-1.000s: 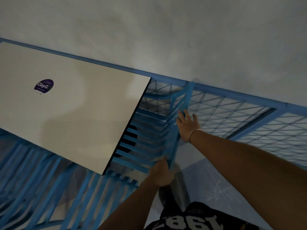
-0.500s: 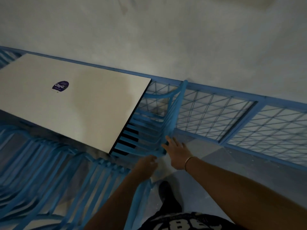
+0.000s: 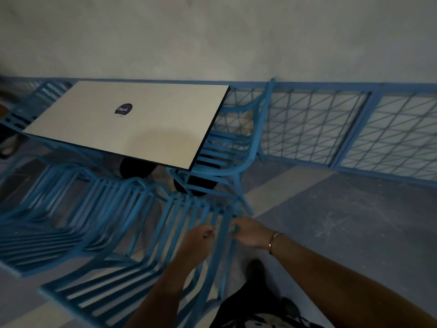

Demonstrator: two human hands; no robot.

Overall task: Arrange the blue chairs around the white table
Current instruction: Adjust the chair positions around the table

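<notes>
The white table (image 3: 146, 129) with a purple sticker stands against a blue railing. One blue slatted chair (image 3: 238, 147) is tucked in at the table's right end. Along the near side, a second blue chair (image 3: 189, 202) has its back toward me. My left hand (image 3: 199, 235) curls around one of that back's slats. My right hand (image 3: 248, 233), with a bracelet on the wrist, grips the back's right edge rail. A third blue chair (image 3: 59, 209) stands to the left of it, and another blue chair (image 3: 40, 98) sits at the table's far left end.
A blue mesh railing (image 3: 331, 129) runs along the wall behind the table. Open grey floor (image 3: 343, 221) lies to the right. My shoe (image 3: 255, 268) is just behind the near chair. Dark shapes (image 3: 137, 166) sit under the table. Someone's foot (image 3: 7, 147) shows at the left edge.
Both hands left the chair at the table's right end, which now stands tucked in. They dropped back onto the near chair's back. The view pulled away from the table.
</notes>
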